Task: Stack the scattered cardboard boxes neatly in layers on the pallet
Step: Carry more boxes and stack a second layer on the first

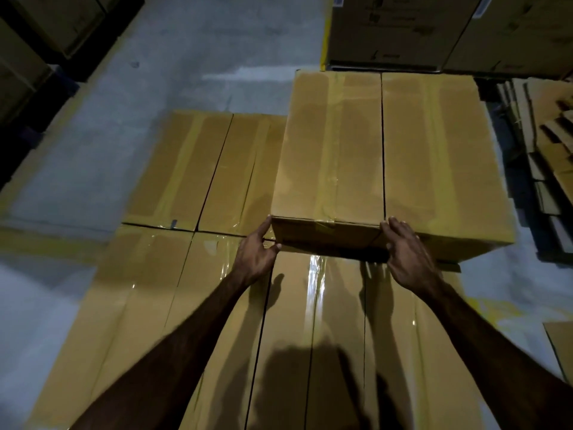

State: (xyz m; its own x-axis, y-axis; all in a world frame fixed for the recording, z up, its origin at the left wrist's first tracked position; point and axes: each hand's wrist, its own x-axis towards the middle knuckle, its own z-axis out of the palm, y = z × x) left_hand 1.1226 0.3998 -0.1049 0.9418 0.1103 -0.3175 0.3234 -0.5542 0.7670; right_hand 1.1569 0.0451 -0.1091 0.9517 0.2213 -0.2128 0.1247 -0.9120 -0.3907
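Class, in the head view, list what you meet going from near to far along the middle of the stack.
Bottom-layer boxes → left hand and right hand → upper box → far stacked cartons.

A grey concrete floor [192, 57] carries everything. A layer of taped cardboard boxes [173, 305] sits low over it, packed edge to edge; whatever is under them is hidden. Printed cartons [403, 29] stand at the far right, more dark cartons [37, 41] at the far left. Flattened cardboard sheets [545, 144] lie in a loose heap on the right, and yellow paint [324, 41] marks the floor
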